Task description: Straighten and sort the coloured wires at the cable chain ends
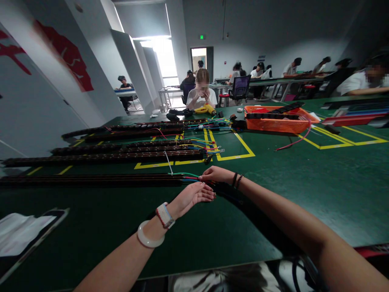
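Observation:
A long dark cable bundle [106,179] lies across the near part of the green table, and thin coloured wires [191,178] fan out of its right end. My right hand [218,174] pinches these wires between thumb and fingertips. Just below it, my left hand [193,196] is turned on its side beside the wires, fingers stretched out and nothing visible held in them. Some wire ends are hidden behind my hands. A white cable tie [168,163] sticks up from the bundle left of my hands.
More cable bundles [127,155] lie beyond, over yellow tape outlines [235,157]. An orange basket [273,125] with dark parts stands at the back right, near a yellow heat gun [208,109]. Papers [26,231] lie at left. A person [194,97] sits opposite; others work behind.

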`<state>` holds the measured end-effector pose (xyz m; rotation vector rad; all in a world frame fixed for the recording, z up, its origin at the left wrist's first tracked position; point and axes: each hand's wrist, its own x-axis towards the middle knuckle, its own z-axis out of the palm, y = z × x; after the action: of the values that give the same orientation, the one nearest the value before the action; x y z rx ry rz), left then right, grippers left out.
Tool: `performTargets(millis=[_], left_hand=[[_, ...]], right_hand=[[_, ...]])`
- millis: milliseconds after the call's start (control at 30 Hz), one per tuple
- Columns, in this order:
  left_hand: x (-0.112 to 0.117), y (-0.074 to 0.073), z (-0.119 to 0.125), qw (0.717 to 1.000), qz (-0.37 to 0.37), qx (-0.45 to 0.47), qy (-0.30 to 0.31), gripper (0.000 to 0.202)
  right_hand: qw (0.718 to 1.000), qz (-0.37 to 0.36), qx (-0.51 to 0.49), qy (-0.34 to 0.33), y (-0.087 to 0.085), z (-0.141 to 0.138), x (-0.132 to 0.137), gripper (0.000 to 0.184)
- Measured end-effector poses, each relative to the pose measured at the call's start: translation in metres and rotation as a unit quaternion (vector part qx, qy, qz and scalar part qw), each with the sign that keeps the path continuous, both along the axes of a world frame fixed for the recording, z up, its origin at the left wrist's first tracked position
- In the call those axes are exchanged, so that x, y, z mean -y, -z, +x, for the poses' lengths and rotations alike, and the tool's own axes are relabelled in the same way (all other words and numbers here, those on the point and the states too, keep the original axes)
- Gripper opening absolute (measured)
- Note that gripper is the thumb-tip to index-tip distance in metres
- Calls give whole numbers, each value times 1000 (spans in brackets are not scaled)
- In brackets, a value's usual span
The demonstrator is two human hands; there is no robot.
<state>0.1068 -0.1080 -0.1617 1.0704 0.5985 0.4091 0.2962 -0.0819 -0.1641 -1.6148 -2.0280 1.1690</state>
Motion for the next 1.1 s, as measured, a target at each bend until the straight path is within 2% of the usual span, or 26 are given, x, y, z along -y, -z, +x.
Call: performTargets(millis=[167, 300, 433, 567, 733, 833, 900, 1000, 1100], left_hand=[[9, -1, 9, 996, 61, -26, 57, 35], [11, 4, 18, 993, 73, -46, 83, 33], [5, 7, 23, 995, 48, -44, 73, 29], [-1, 6, 25, 997, -27, -42, 52, 28], [-4, 6, 21, 986, -157, 48, -4, 23], [-3, 7, 18, 974, -196, 91, -71, 20], [-2, 9, 17, 965, -200, 107, -134, 22], [-3, 13, 18, 956, -168, 113, -211, 22], [-5, 17, 18, 959, -127, 109, -230, 16]], right_hand=[[999, 30, 30, -29, -7, -4, 4, 53], [997, 54, 43, -40, -5, -4, 4, 48], [993, 96, 36, -55, 2, -5, 0, 40], [979, 184, 64, -59, -2, -9, 3, 33], [931, 296, 207, -54, -13, -19, 15, 32], [893, 338, 284, -83, -15, -24, 18, 28], [869, 359, 324, -106, -15, -26, 20, 24], [829, 393, 375, -132, -16, -32, 25, 17], [795, 426, 408, -142, -16, -39, 32, 18]])
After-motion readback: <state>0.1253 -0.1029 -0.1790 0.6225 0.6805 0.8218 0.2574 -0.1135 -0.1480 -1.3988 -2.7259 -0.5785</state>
